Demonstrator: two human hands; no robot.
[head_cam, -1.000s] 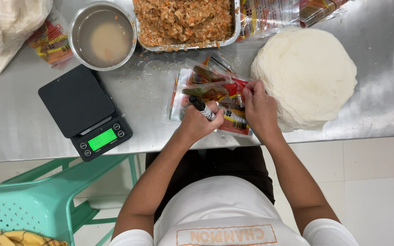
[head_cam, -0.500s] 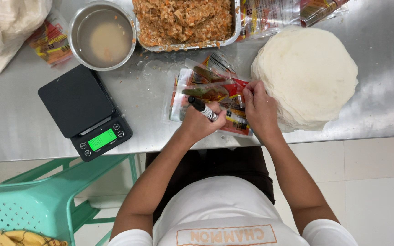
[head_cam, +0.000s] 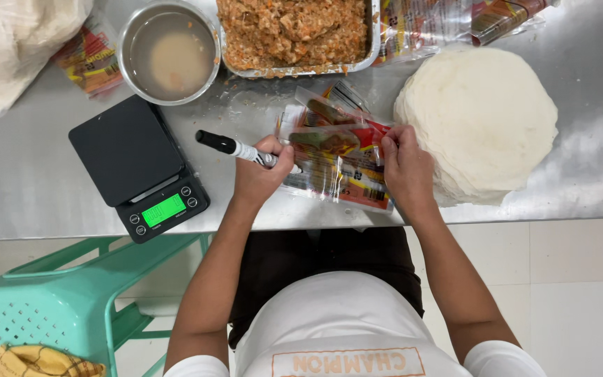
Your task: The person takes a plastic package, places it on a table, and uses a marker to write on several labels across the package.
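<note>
The work surface is a stainless steel table [head_cam: 29, 181], scuffed and reflective, with crumbs of filling scattered near its far edge; beyond its near edge the floor is pale tile [head_cam: 581, 293]. The left hand [head_cam: 263, 171] is closed in a fist around a black-capped marker [head_cam: 235, 148], whose cap end points left and away over the bare steel. The right hand [head_cam: 406, 167] is curled, with its fingertips pinching the upper right edge of a clear printed packet [head_cam: 336, 150], which lies flat on the table between the two hands, at the near edge in front of the person. Further packets of the same kind lie under and just behind it. Just right of the right hand, and touching the wrist, sits a stack of round white wrappers [head_cam: 483, 119]. At the far edge stand a foil tray of orange-brown minced filling [head_cam: 294, 31] and, beside it on the left, a round steel bowl of cloudy liquid [head_cam: 169, 52]. A black digital scale [head_cam: 137, 167] with a lit green display rests left of the marker, apart from it. A white cloth bag [head_cam: 8, 49] occupies the far left corner. A green plastic stool [head_cam: 43, 314] stands on the floor below the table's left side.
</note>
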